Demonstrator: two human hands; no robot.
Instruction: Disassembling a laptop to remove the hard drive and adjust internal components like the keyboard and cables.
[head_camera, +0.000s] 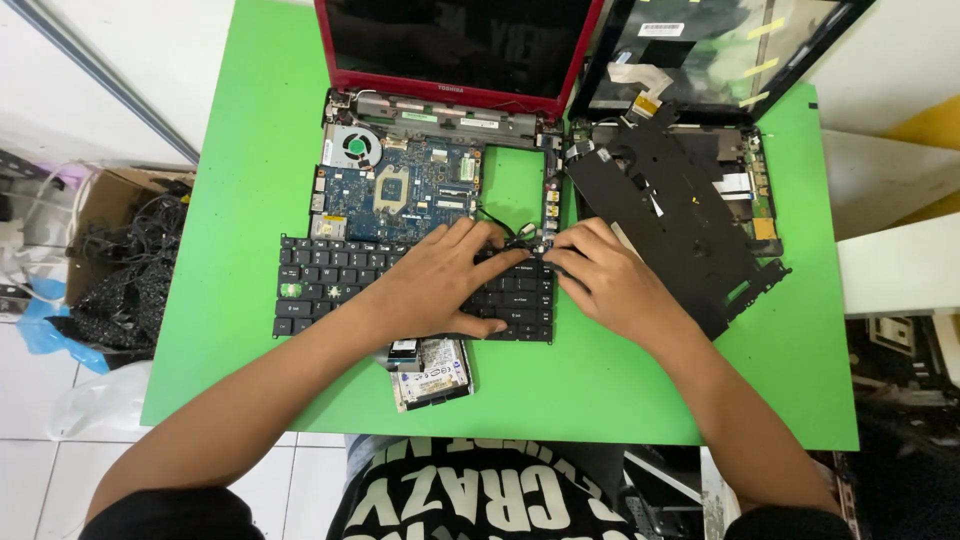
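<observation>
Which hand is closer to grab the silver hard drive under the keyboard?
Probably left. The left hand lies on the keyboard just above the hard drive; the right hand sits farther off, beside the black panel.

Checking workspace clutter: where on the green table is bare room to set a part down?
Bare green table runs left of the keyboard and circuit board, and along the near edge right of the hard drive. The middle is crowded: both hands meet beside the black panel.
</observation>
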